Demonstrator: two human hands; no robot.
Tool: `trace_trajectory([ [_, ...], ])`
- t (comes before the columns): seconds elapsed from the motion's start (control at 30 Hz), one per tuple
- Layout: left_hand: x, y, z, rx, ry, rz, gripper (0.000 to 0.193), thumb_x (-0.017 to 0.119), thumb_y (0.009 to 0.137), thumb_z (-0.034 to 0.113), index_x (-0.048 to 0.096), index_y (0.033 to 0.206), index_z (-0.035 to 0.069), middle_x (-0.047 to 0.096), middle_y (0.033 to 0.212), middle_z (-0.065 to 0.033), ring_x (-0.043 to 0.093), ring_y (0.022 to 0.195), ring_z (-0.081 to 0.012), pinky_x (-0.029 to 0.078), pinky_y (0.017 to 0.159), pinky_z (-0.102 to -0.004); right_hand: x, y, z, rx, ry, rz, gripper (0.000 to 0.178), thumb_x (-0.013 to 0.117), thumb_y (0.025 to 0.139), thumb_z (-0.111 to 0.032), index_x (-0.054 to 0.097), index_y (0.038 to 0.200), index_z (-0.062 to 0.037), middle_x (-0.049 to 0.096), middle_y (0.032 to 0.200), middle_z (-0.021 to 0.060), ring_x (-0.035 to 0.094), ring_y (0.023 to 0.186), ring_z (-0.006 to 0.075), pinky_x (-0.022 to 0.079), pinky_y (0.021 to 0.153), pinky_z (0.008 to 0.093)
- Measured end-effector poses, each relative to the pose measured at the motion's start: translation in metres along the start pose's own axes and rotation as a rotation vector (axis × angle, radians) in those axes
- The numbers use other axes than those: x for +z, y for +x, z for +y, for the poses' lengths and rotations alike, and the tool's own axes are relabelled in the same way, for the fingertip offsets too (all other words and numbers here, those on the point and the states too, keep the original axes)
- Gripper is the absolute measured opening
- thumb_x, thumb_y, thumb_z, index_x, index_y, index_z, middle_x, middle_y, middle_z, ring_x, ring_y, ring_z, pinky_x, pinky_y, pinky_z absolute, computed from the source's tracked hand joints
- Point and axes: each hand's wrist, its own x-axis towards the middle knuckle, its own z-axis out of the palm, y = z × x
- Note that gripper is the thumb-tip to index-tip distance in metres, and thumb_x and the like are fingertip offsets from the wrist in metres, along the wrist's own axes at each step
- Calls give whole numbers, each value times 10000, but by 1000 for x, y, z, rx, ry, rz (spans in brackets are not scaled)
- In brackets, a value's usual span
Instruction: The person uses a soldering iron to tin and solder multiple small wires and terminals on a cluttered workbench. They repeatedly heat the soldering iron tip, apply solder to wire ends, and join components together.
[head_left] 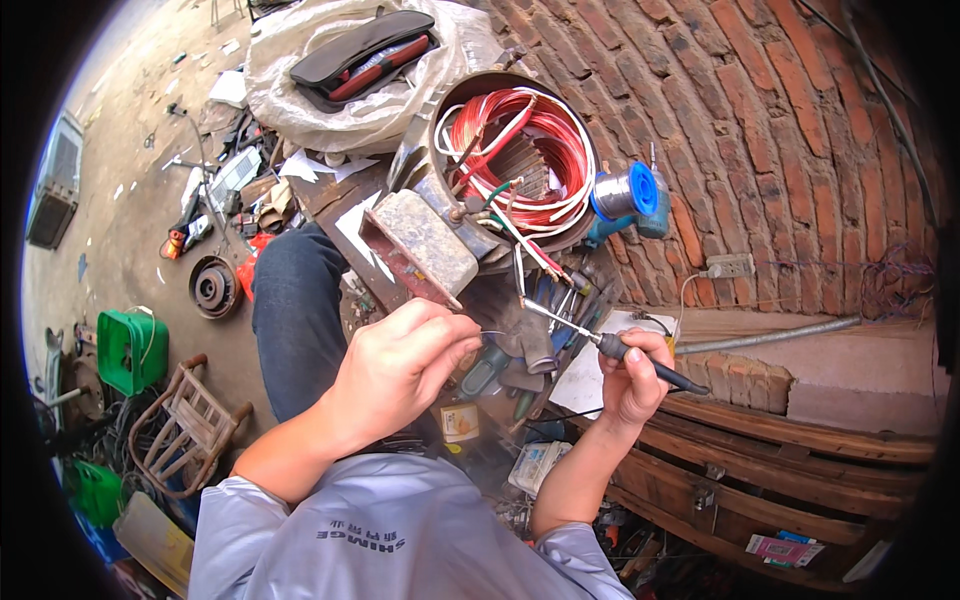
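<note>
In my right hand [637, 378] is a soldering iron [612, 346] with a black handle, gripped between thumb and fingers. Its metal tip points up and left, at or very close to the bare end of a white-covered wire [520, 275]. My left hand [400, 365] is closed in a pinch on a short, thin strand of solder wire [492, 332], whose free end points toward the iron's tip. Red and white wire [490, 135] lies coiled inside a round metal housing [437, 130], and its leads hang out toward my hands. Beside the housing is a spool of solder [628, 192] with a blue rim.
A dirty metal box [425, 245] sits left of the leads. Pliers and other hand tools [570, 300] crowd the bench beneath. Brick wall [720, 130] and a wooden bench [760, 460] bound the right side. A stool [190, 425] and green container [132, 350] stand left.
</note>
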Motion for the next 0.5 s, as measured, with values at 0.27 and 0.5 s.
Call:
trace_trajectory([
  [0.27,-3,-8,-13,-20,-98,83,168,804,880,20,687,999,0,687,1029,-144,713,837,-255,590,687,-349,-1,0,2,-17,-29,-15,254,711,901,-139,642,1044,60,595,864,152,561,690,195,465,582,301],
  [0.5,-1,-1,-9,-55,-52,124,150,835,852,34,693,892,5,705,900,-106,711,795,-241,573,655,-336,-1,0,1,-12,-22,26,274,722,867,-133,658,1017,87,617,865,162,569,667,193,461,594,299],
])
